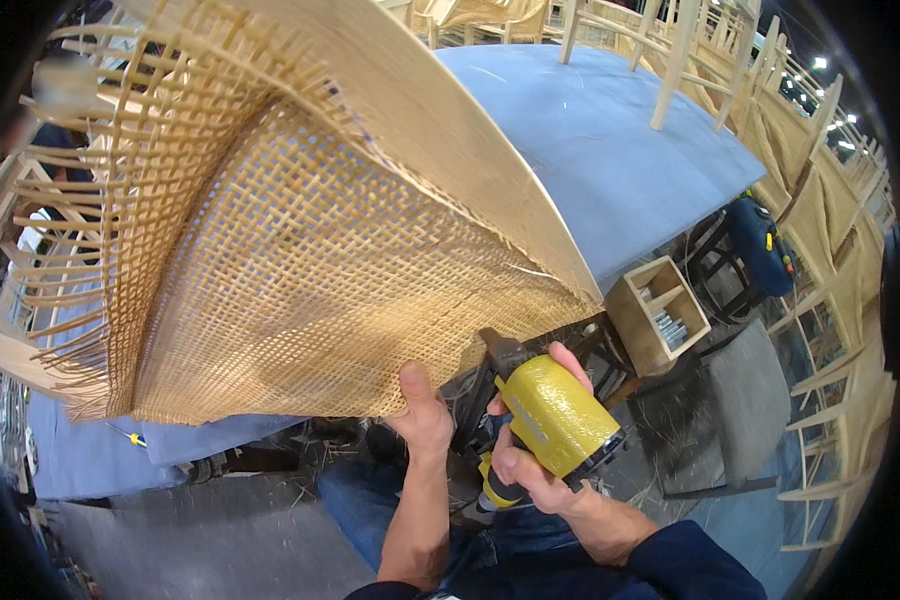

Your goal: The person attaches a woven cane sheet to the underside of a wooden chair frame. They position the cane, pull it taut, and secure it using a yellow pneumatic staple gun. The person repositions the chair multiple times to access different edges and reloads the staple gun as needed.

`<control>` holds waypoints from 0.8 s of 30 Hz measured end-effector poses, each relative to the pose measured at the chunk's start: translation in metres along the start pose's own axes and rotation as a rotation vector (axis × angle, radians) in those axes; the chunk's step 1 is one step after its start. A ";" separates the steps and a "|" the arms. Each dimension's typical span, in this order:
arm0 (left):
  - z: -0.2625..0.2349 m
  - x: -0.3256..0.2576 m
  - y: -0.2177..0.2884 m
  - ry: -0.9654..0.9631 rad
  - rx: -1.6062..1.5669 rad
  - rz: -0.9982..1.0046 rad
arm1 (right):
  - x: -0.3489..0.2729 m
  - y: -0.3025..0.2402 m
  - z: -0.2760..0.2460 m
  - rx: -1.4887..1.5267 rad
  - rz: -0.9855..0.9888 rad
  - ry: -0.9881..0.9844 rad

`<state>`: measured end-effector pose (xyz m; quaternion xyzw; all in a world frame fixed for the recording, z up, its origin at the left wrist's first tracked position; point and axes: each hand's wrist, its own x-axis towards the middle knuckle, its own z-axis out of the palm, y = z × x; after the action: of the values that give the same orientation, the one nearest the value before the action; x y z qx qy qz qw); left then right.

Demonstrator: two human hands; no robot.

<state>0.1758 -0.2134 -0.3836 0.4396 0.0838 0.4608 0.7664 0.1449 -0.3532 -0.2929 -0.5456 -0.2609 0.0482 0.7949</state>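
Observation:
A wide panel of woven cane webbing (pixel 300 250) fills the left and middle, set against a pale curved wooden frame (pixel 470 150). Loose strand ends stick out along its left side. My left hand (pixel 423 415) pinches the panel's near edge, thumb on top and the other fingers hidden below. In my right hand (pixel 535 470) is a yellow and black nail gun or stapler (pixel 560 415), gripped by its handle. Its dark nose (pixel 500 350) sits at the near right edge of the cane; whether it touches cannot be told.
Blue padded table (pixel 610 150) behind, with wooden chair legs (pixel 680 70) standing on it. To the right are a wooden box (pixel 660 315) holding metal strips and a stool with a dark blue bag (pixel 755 245). Stacked chair frames (pixel 840 260) line the far right. Cane scraps litter the floor.

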 end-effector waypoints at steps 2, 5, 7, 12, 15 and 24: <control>0.001 0.002 -0.002 -0.010 -0.021 0.051 | 0.002 -0.003 0.003 0.039 0.019 0.009; 0.003 0.005 -0.002 -0.020 -0.014 0.099 | 0.005 -0.004 0.003 0.046 0.035 -0.022; 0.005 0.007 -0.003 -0.015 -0.002 0.128 | 0.010 0.000 0.002 -0.065 0.005 -0.029; -0.002 0.003 0.001 0.017 -0.053 -0.095 | 0.014 0.001 0.003 -0.115 0.033 -0.046; 0.001 0.003 0.007 -0.023 -0.078 -0.103 | 0.013 0.002 0.002 -0.118 0.034 -0.053; -0.002 0.000 0.008 0.050 0.037 -0.184 | 0.012 0.002 0.002 -0.104 0.037 -0.064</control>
<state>0.1694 -0.2108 -0.3784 0.4323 0.1514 0.3978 0.7949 0.1550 -0.3464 -0.2898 -0.5890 -0.2785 0.0666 0.7557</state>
